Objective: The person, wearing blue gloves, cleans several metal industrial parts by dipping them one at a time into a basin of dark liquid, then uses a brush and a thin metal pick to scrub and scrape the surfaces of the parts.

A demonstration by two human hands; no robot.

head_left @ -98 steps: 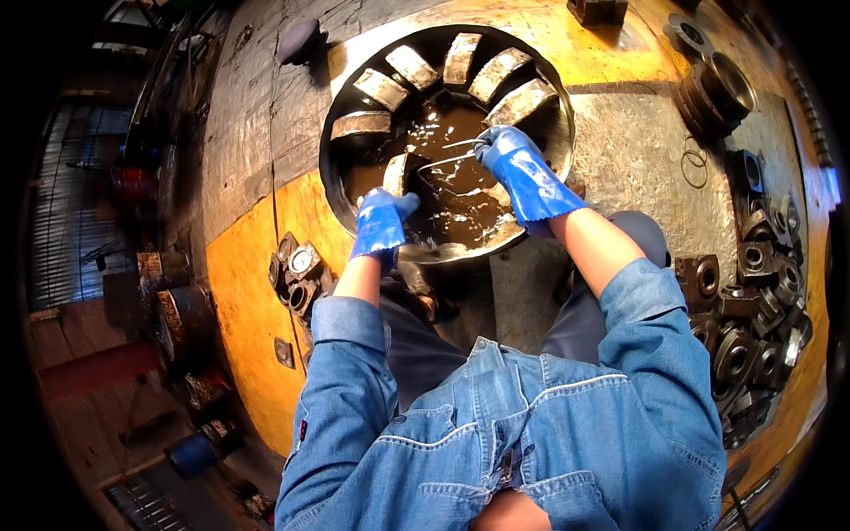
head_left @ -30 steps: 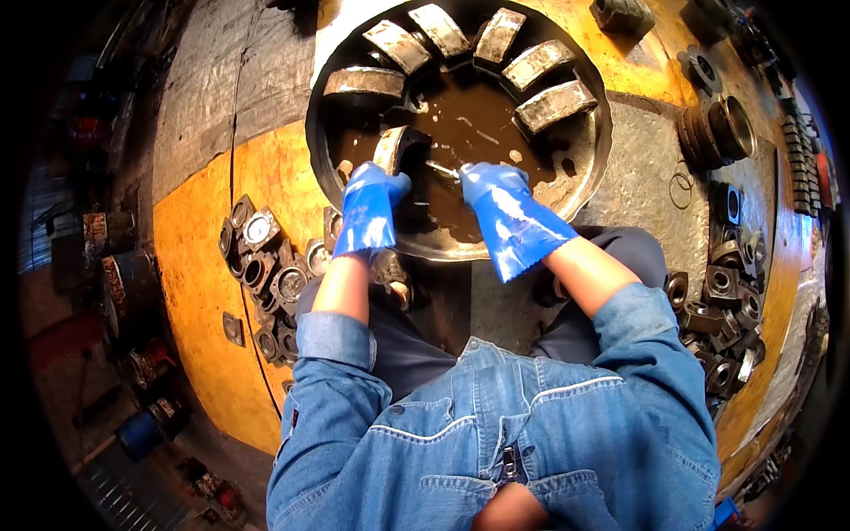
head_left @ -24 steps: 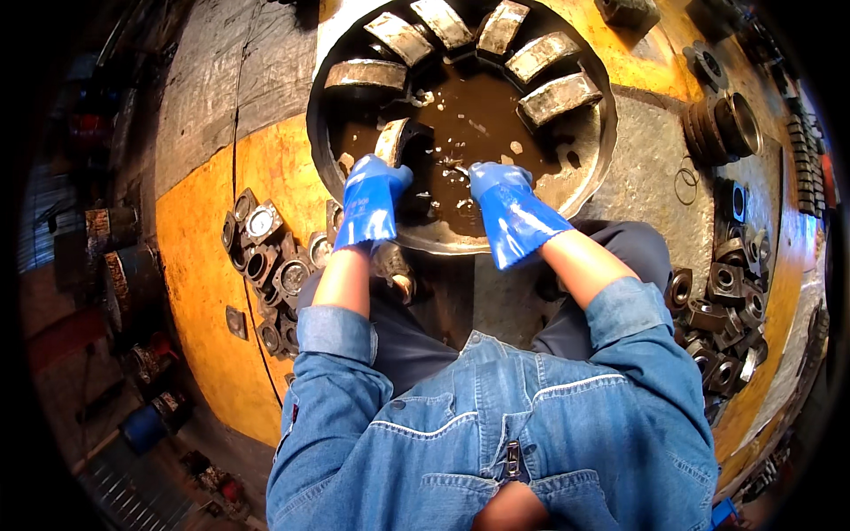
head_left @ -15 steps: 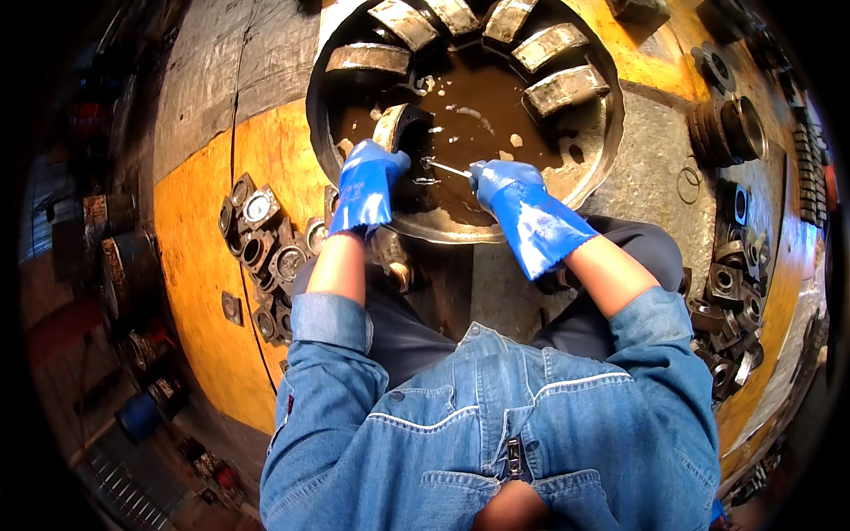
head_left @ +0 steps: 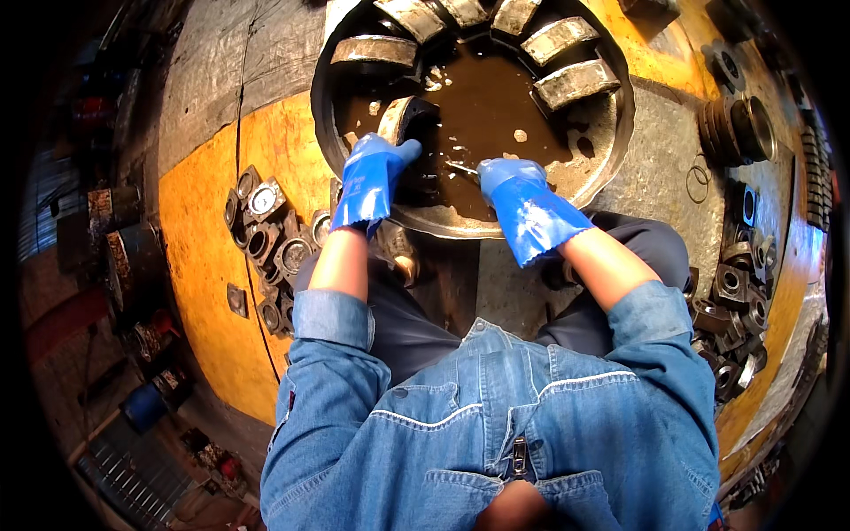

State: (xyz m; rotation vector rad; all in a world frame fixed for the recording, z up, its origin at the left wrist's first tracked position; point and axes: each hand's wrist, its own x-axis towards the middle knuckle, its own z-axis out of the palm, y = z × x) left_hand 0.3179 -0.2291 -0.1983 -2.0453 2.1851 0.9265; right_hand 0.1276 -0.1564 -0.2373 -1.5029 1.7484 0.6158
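- Block (head_left: pixel 392 121) is sitting near-left in the pan (head_left: pixel 611 159), left hand (head_left: pixel 367 173) gripping its near end
- right hand (head_left: pixel 518 181) is clutching a thin tool (head_left: pixel 462 167), fingers closed
- this one's looking unfinished; six other blocks (head_left: pixel 577 84) are lining the pan, not showing which are done

1. The head view looks from the wearer's own head, facing steeply down and somewhat forward, over the denim jacket (head_left: pixel 531 425) toward the round basin (head_left: pixel 605 146).
2. Nearest the lens is the jacket, filling the lower middle; the basin lies farther off, its near edge crossing above centre, its far edge cut by the frame's top.
3. The wide fisheye covers floor (head_left: pixel 204 265) beyond the basin's left and right edges, curving straight lines toward a dark border.
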